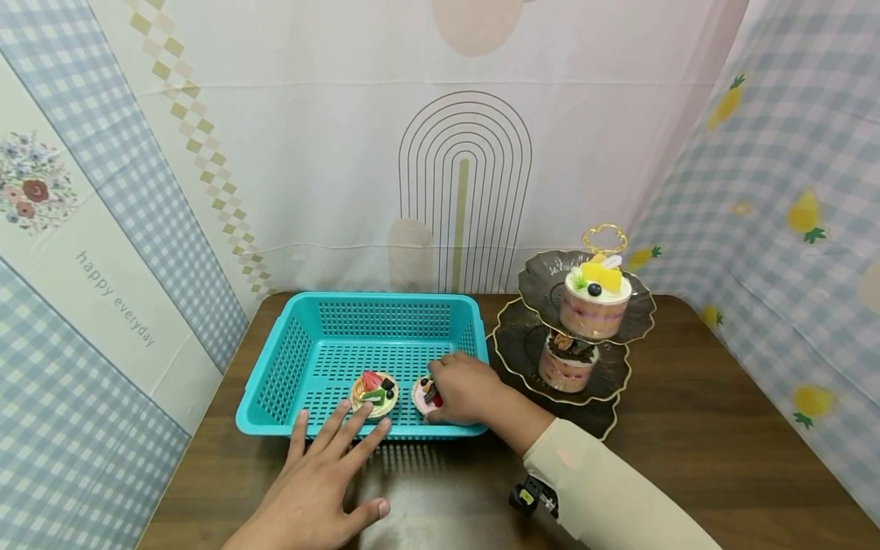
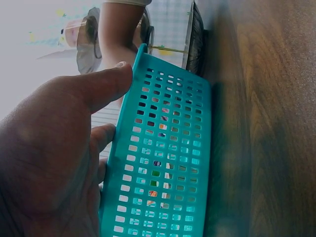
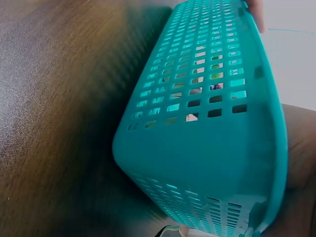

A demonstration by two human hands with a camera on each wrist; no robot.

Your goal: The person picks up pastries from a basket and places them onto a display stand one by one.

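Inside a turquoise plastic basket (image 1: 268, 336) sit two small fruit tarts near the front wall. The left one is a fruit tart (image 1: 374, 397) topped with strawberry, green and dark fruit pieces. My right hand (image 1: 464, 388) reaches over the basket's right side and grips the second tart (image 1: 422, 399), which has pink cream and dark toppings; its right side is hidden by the fingers. At the front rim, my left hand (image 1: 316, 481) lies with fingers spread and straight, fingertips over the edge. The left wrist view shows the left hand (image 2: 59, 143) against the basket's rim.
A tiered stand with dark, gold-edged plates (image 1: 543, 279) and a gold handle (image 1: 605, 240) stands right of the basket. Its upper tier holds a fruit-topped cup cake (image 1: 593, 312); below sits another cup cake (image 1: 567, 370). The wooden table (image 1: 687, 428) is bordered by patterned curtains.
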